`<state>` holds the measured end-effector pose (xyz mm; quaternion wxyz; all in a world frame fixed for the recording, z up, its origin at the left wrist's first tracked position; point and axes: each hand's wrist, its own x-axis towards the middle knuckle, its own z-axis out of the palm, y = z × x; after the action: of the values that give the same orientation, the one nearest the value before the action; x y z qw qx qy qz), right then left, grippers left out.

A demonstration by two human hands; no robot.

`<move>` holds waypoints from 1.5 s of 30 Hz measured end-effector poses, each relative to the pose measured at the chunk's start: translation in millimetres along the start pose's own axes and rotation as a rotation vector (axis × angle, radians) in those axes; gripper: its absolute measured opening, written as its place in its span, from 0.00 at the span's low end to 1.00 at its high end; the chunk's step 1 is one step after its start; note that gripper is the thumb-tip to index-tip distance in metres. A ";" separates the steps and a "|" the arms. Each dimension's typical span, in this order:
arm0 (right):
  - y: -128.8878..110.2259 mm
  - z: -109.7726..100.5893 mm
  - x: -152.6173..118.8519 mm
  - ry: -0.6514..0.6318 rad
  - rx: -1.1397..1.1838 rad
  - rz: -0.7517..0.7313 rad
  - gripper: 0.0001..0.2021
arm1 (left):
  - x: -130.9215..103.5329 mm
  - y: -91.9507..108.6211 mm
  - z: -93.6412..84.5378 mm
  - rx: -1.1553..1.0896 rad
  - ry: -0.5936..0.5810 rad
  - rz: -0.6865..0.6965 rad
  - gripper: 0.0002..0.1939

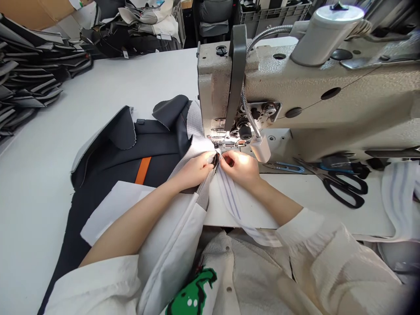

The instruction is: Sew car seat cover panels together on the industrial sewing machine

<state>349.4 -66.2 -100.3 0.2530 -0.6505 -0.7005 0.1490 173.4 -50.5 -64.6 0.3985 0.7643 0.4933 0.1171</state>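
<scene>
A dark fabric cover (157, 146) with an orange strip (143, 170) and grey-white backing lies left of and under the sewing machine (216, 83). My left hand (197, 169) is closed on the cover's edge just in front of the lit needle area. Beside it, my right hand (241, 168) pinches a white striped tape (231, 197), which hangs down over the table edge toward my lap. Both hands almost meet at the presser foot, where the tape and the fabric edge come together. The exact fingertip contact is partly hidden.
Black-handled scissors (344, 186) and blue snips (285, 167) lie right of my right hand. More striped tape (398, 197) sits at the far right. Stacked dark pieces (26, 78) fill the back left of the white table (98, 87). A thread cone (328, 35) stands on the machine.
</scene>
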 end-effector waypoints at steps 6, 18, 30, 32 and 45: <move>-2.4 3.1 4.2 -0.003 0.045 0.068 0.05 | 4.6 11.3 -2.2 0.154 -0.106 0.071 0.15; 3.3 9.7 -3.2 0.117 -0.276 -0.350 0.12 | 1.6 9.0 9.1 0.151 0.052 0.022 0.12; 4.5 11.0 16.5 -0.005 0.085 -0.059 0.04 | 18.8 4.3 5.5 0.014 0.206 -0.083 0.01; 0.4 11.2 19.3 -0.002 0.143 -0.011 0.05 | 18.1 3.3 5.4 0.019 0.217 -0.065 0.04; -1.7 7.0 -7.9 -0.023 -0.370 -0.258 0.19 | 30.2 -6.4 5.4 -0.017 0.247 -0.027 0.08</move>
<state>344.3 -73.3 -106.4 0.1382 -0.5893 -0.7960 -0.0084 186.9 -26.2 -79.3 0.3425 0.7340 0.5480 0.2091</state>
